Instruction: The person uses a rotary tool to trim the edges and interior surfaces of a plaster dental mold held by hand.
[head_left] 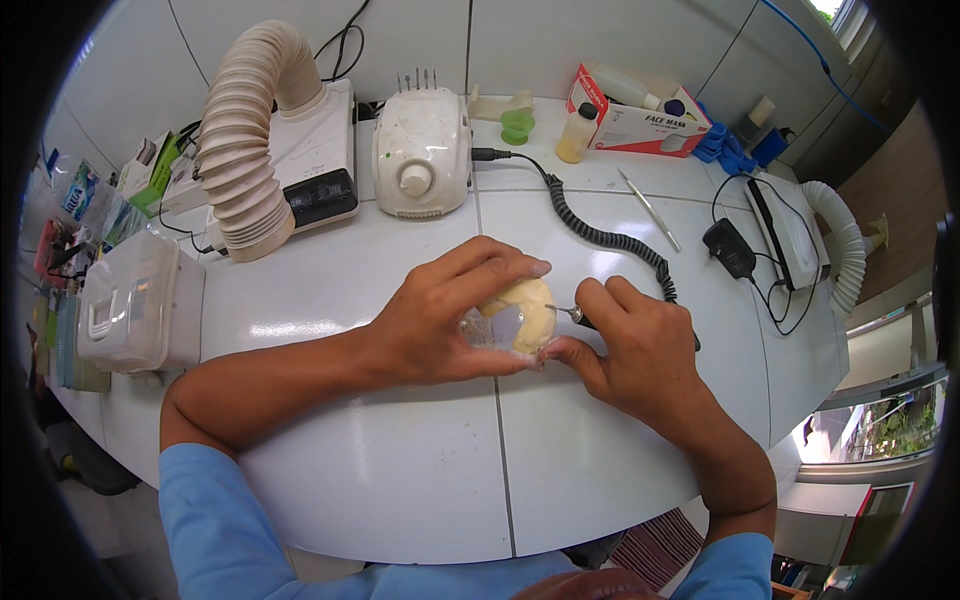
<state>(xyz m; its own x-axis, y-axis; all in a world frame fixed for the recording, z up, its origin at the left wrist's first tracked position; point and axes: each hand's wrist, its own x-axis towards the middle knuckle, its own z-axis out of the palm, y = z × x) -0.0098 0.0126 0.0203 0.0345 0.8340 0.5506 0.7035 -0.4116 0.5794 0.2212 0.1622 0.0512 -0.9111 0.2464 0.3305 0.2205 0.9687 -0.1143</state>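
Observation:
My left hand (432,315) is closed around a pale yellow, horseshoe-shaped dental cast (538,312), thumb below and fingers above. Clear plastic (476,328) shows at the cast's left side, partly hidden by that hand. In my right hand (645,345) is a rotary handpiece (577,315), gripped like a pen. Its thin bit points left and meets or nearly meets the cast's outer right side; contact is too small to tell. My right thumb rests by the cast's lower edge. A black coiled cord (610,238) runs from behind my right hand to a white control unit (420,155).
A white ribbed hose (238,150) arches over a white machine at the back left. Near it stands a clear-lidded box (135,310). Behind the cord are a green cup (517,124), a yellowish bottle (577,135) and a mask box (650,130). A slim pen-like tool (650,210) lies at right, near a black adapter (729,247).

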